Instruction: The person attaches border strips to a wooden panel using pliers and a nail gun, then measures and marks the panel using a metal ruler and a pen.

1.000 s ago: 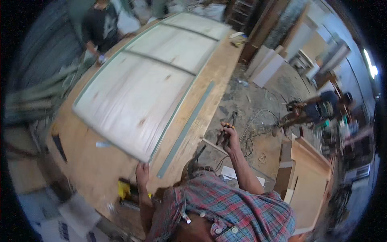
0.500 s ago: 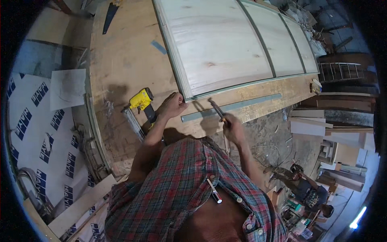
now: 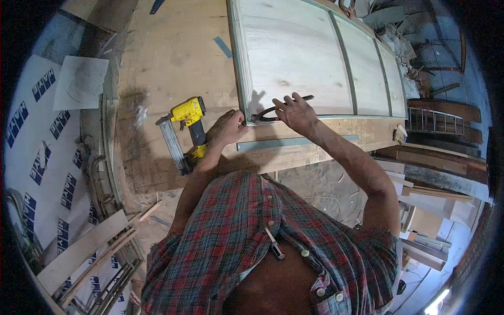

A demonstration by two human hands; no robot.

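Observation:
A large framed panel (image 3: 294, 63) of pale wood lies on the wooden worktable (image 3: 173, 63), divided by thin crossbars. At its near left corner my left hand (image 3: 227, 127) rests with the fingers curled and closed. Whether they pinch something small there is hidden. My right hand (image 3: 298, 115) grips a pair of dark pincers (image 3: 269, 111), its handles spread apart. Their jaws touch that same corner, just right of my left fingertips. Left of my left hand lies a yellow and black nail gun (image 3: 188, 113).
A long grey strip (image 3: 273, 144) lies along the table's near edge, and a short grey piece (image 3: 222, 46) farther back. Boards (image 3: 436, 157) and a ladder (image 3: 436, 122) are stacked at right. Printed white sheets (image 3: 47, 131) stand at left.
My right hand has swung the pincers up and left, from over the grey strip to the panel's corner. My left hand stays at the corner. The view has shifted slightly.

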